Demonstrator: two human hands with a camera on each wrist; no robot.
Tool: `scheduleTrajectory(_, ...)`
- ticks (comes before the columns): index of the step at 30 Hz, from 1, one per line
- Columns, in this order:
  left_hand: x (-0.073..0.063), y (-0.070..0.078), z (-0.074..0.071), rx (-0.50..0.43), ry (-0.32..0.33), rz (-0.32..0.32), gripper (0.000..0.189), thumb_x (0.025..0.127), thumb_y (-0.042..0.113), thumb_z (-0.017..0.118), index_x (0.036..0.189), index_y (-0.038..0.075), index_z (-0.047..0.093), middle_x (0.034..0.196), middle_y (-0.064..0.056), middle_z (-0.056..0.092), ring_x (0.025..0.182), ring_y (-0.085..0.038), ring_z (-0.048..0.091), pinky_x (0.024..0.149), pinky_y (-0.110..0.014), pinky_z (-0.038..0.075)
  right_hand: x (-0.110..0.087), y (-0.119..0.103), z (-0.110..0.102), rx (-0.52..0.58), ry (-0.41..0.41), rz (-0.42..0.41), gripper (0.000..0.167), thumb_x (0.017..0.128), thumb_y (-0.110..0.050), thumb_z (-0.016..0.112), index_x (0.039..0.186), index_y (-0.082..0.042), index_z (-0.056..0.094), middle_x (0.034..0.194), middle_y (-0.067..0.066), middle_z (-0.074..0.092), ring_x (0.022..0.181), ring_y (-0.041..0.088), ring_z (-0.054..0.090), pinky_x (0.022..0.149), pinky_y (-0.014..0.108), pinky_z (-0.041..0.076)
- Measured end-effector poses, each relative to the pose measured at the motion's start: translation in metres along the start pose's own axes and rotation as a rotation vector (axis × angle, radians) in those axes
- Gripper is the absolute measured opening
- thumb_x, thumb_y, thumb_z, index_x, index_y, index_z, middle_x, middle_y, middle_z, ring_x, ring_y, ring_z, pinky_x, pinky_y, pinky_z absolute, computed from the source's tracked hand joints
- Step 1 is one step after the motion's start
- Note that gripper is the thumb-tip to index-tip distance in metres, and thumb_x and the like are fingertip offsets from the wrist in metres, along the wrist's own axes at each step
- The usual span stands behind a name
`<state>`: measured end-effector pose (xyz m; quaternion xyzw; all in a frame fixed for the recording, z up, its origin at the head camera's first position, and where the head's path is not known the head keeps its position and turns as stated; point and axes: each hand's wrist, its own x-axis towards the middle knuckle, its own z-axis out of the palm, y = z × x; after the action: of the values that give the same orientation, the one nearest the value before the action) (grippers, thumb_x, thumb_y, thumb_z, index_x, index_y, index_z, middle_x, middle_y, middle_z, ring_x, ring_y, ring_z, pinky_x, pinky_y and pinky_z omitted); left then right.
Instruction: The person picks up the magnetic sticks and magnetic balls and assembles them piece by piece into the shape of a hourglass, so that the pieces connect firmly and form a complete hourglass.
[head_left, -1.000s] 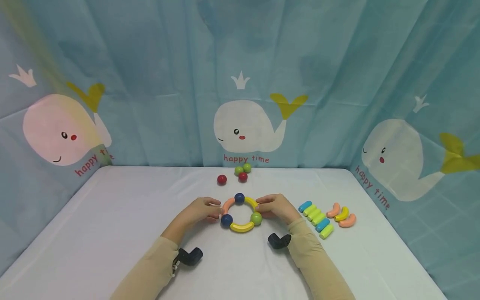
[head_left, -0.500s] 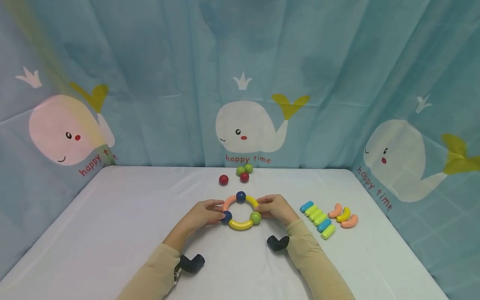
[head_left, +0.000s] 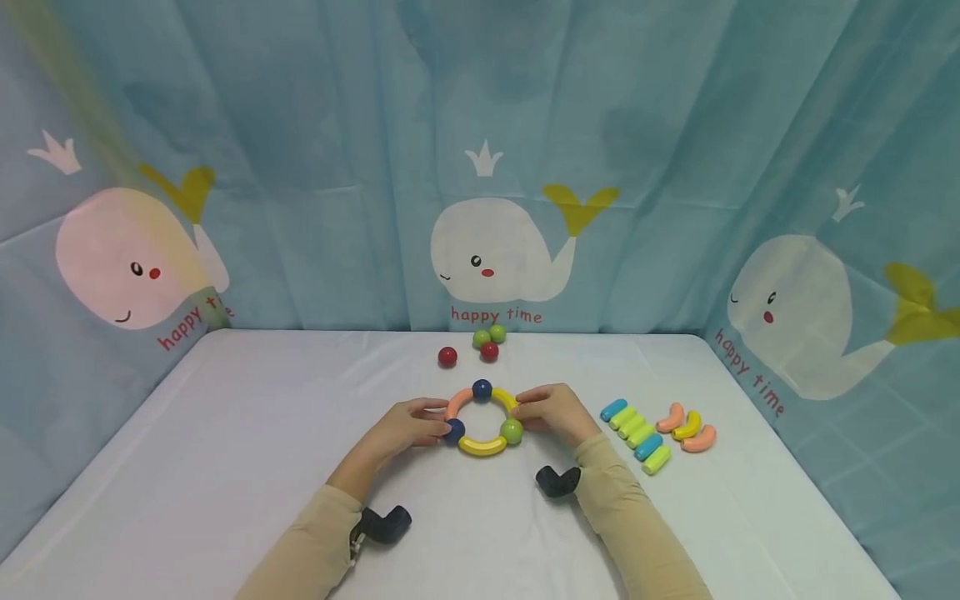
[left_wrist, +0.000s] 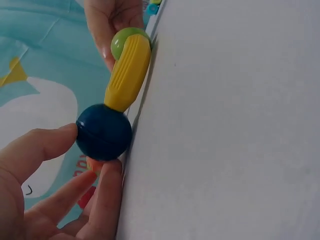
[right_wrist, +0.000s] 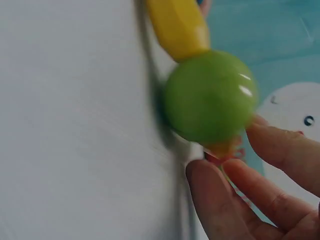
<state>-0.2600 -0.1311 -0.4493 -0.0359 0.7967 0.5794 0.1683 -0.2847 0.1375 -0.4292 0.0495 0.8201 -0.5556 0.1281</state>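
Observation:
A closed toy ring lies on the white table between both hands. It joins an orange curved rod (head_left: 459, 402), two yellow curved rods (head_left: 482, 447), two dark blue balls (head_left: 482, 389) and a green ball (head_left: 512, 431). My left hand (head_left: 407, 423) pinches the ring at its near-left blue ball (left_wrist: 104, 132), the thumb on one side and fingertips on another. On the opposite side, my right hand (head_left: 553, 412) holds the ring beside the green ball (right_wrist: 211, 96). Its fingertips partly hide the right-hand yellow rod in the head view.
Behind the ring sit two red balls (head_left: 447, 357) and two green balls (head_left: 497, 334). To the right are several short blue and lime-green straight rods (head_left: 636, 435), then loose curved rods (head_left: 698, 439) in orange and yellow. A whale-print curtain (head_left: 337, 208) borders the table.
My left hand has come in rightward from beside the ring and taken hold at the blue ball. The ring has shifted slightly away from me. My right hand has hardly moved.

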Motion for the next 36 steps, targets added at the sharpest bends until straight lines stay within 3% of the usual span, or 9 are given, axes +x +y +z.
scheduleTrajectory(8, 0.002, -0.003, -0.003, -0.037, -0.016, -0.001, 0.049, 0.085, 0.014, 0.077, 0.131, 0.005, 0.062, 0.121, -0.014, 0.068, 0.098, -0.016, 0.069, 0.089, -0.033, 0.059, -0.020, -0.004, -0.076, 0.066, 0.154, -0.071, 0.050, 0.093, -0.025, 0.071, 0.133, 0.002, 0.059, 0.135, 0.020, 0.062, 0.116, 0.027, 0.066, 0.103, 0.040, 0.053)
scheduleTrajectory(10, 0.003, -0.003, -0.004, -0.019, -0.013, -0.007, 0.048, 0.085, 0.015, 0.077, 0.130, 0.005, 0.062, 0.118, -0.013, 0.069, 0.097, -0.016, 0.069, 0.089, -0.033, 0.058, -0.026, 0.000, -0.098, 0.041, 0.163, -0.030, 0.056, 0.093, -0.033, 0.069, 0.138, -0.002, 0.056, 0.141, 0.019, 0.058, 0.126, 0.031, 0.060, 0.111, 0.049, 0.044)
scheduleTrajectory(13, 0.004, -0.002, -0.005, -0.005, -0.007, -0.021, 0.047, 0.085, 0.016, 0.077, 0.128, 0.005, 0.063, 0.115, -0.011, 0.071, 0.095, -0.015, 0.069, 0.088, -0.033, 0.058, -0.033, 0.007, -0.124, -0.027, 0.156, 0.071, 0.062, 0.093, -0.042, 0.068, 0.142, -0.008, 0.053, 0.150, 0.017, 0.049, 0.138, 0.035, 0.049, 0.108, 0.066, 0.038)
scheduleTrajectory(16, 0.004, -0.002, -0.005, -0.005, -0.006, -0.024, 0.047, 0.085, 0.017, 0.078, 0.127, 0.003, 0.063, 0.113, -0.010, 0.072, 0.094, -0.014, 0.069, 0.088, -0.033, 0.058, -0.037, 0.017, -0.141, -0.102, 0.132, 0.148, 0.063, 0.092, -0.046, 0.067, 0.143, -0.012, 0.052, 0.154, 0.015, 0.045, 0.142, 0.036, 0.043, 0.095, 0.061, 0.048)
scheduleTrajectory(20, 0.003, -0.002, -0.004, -0.014, -0.002, -0.023, 0.046, 0.084, 0.017, 0.079, 0.125, 0.002, 0.063, 0.111, -0.010, 0.072, 0.093, -0.013, 0.069, 0.088, -0.032, 0.059, -0.036, 0.029, -0.152, -0.129, 0.119, 0.195, 0.060, 0.092, -0.042, 0.069, 0.141, -0.012, 0.054, 0.147, 0.014, 0.054, 0.132, 0.038, 0.050, 0.083, 0.039, 0.048)
scheduleTrajectory(25, 0.002, -0.004, -0.004, -0.017, 0.004, -0.025, 0.045, 0.083, 0.018, 0.080, 0.123, 0.003, 0.064, 0.112, -0.010, 0.072, 0.094, -0.015, 0.069, 0.088, -0.032, 0.058, -0.031, 0.036, -0.155, -0.113, 0.086, 0.285, 0.059, 0.087, -0.042, 0.074, 0.138, -0.016, 0.058, 0.119, 0.001, 0.072, 0.105, 0.026, 0.057, 0.079, 0.041, 0.038)
scheduleTrajectory(29, 0.002, -0.004, -0.003, -0.007, 0.007, -0.032, 0.044, 0.083, 0.020, 0.080, 0.122, 0.006, 0.065, 0.112, -0.008, 0.072, 0.093, -0.014, 0.069, 0.090, -0.033, 0.057, -0.025, 0.038, -0.157, -0.106, 0.039, 0.262, 0.055, 0.090, -0.035, 0.073, 0.136, -0.008, 0.059, 0.099, -0.008, 0.074, 0.090, 0.012, 0.064, 0.078, 0.032, 0.044)
scheduleTrajectory(32, 0.002, -0.004, -0.003, -0.004, 0.003, -0.025, 0.044, 0.084, 0.021, 0.079, 0.123, 0.005, 0.065, 0.113, -0.009, 0.072, 0.094, -0.014, 0.069, 0.090, -0.034, 0.058, -0.019, 0.036, -0.159, -0.152, 0.013, 0.248, 0.050, 0.091, -0.032, 0.072, 0.132, -0.004, 0.061, 0.095, -0.009, 0.073, 0.082, 0.006, 0.065, 0.074, 0.027, 0.047)
scheduleTrajectory(36, 0.002, -0.003, -0.004, -0.011, 0.000, -0.022, 0.046, 0.084, 0.020, 0.079, 0.124, 0.003, 0.064, 0.115, -0.011, 0.072, 0.096, -0.015, 0.070, 0.090, -0.033, 0.058, -0.012, 0.033, -0.157, -0.241, -0.008, 0.250, 0.044, 0.091, -0.033, 0.071, 0.127, -0.008, 0.066, 0.098, -0.005, 0.073, 0.085, 0.011, 0.063, 0.075, 0.034, 0.046)
